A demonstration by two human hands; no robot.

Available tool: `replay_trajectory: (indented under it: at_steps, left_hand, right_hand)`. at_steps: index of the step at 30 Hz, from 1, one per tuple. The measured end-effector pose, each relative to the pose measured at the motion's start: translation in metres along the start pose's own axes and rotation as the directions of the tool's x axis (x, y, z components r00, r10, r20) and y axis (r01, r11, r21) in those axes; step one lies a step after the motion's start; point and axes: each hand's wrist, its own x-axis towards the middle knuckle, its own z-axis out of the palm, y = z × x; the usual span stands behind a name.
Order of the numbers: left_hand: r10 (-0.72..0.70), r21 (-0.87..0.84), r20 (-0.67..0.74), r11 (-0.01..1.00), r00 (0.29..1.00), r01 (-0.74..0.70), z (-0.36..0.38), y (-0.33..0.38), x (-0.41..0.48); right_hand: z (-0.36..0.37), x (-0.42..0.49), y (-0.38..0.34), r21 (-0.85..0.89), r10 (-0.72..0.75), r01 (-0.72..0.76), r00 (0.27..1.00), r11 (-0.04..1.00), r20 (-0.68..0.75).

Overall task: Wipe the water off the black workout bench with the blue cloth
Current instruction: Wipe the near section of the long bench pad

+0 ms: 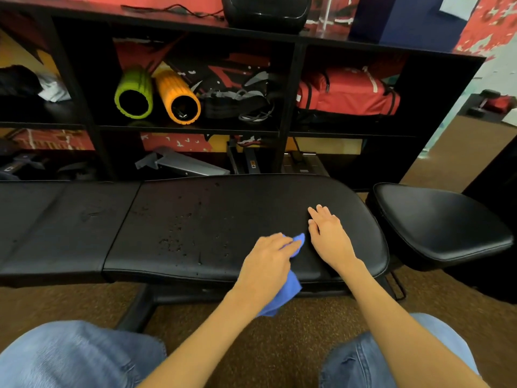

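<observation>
The black workout bench (246, 203) stretches across the middle of the view, its padded top speckled with water drops (179, 236) left of centre. My left hand (268, 259) grips the blue cloth (282, 298) on the bench's near edge; a corner of the cloth sticks out past my fingers and the rest hangs down below the pad. My right hand (327, 233) lies flat on the pad just right of the cloth, fingers spread.
A separate black seat pad (436, 222) sits at the right. Behind the bench stands a black shelf unit (285, 127) holding green and orange foam rollers (156, 93), straps and a red bag (347, 92). Brown carpet (251, 345) and my denim-clad knees are below.
</observation>
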Motion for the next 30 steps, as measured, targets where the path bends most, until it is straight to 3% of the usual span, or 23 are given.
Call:
replay_trajectory:
  at_steps: [2, 4, 10, 13, 19, 22, 27, 30]
  left_hand:
    - [0.065, -0.001, -0.049, 0.998, 0.997, -0.066, -0.008, -0.01, -0.018]
    - [0.012, -0.02, -0.064, 1.0, 0.998, -0.013, -0.016, -0.03, -0.025]
    - [-0.211, 0.126, 0.141, 0.973, 0.967, 0.194, -0.017, -0.088, 0.025]
    - [-0.164, 0.172, 0.147, 0.975, 0.976, 0.138, -0.002, -0.077, 0.045]
    - [0.022, -0.001, 0.041, 1.0, 0.999, -0.022, 0.0, -0.024, 0.019]
    - [0.021, -0.09, 0.114, 0.996, 0.993, -0.011, -0.01, -0.032, -0.007]
    - [0.015, -0.095, 0.132, 0.996, 0.991, -0.002, -0.024, -0.062, 0.004]
    - [-0.134, 0.004, 0.22, 0.991, 0.966, 0.136, -0.012, -0.082, 0.032]
  right_hand:
    - [0.0, 0.002, 0.0, -0.013, 0.0, 0.0, 1.0, 1.0, 0.005]
    - [0.0, 0.004, 0.001, -0.031, -0.009, 0.01, 1.0, 0.999, 0.011]
    - [0.003, 0.003, 0.001, -0.064, 0.014, -0.014, 1.0, 0.998, 0.004]
    - [0.0, 0.002, -0.001, -0.07, 0.008, -0.007, 1.0, 0.997, 0.012]
    - [-0.002, 0.002, -0.001, -0.051, -0.007, 0.007, 1.0, 0.999, 0.002]
    - [-0.001, 0.002, -0.001, -0.059, 0.001, 0.0, 1.0, 0.998, 0.015]
    - [0.0, 0.005, -0.001, -0.053, 0.0, 0.001, 1.0, 0.999, 0.017]
    - [0.0, 0.004, -0.003, -0.054, 0.01, -0.009, 1.0, 0.998, 0.011]
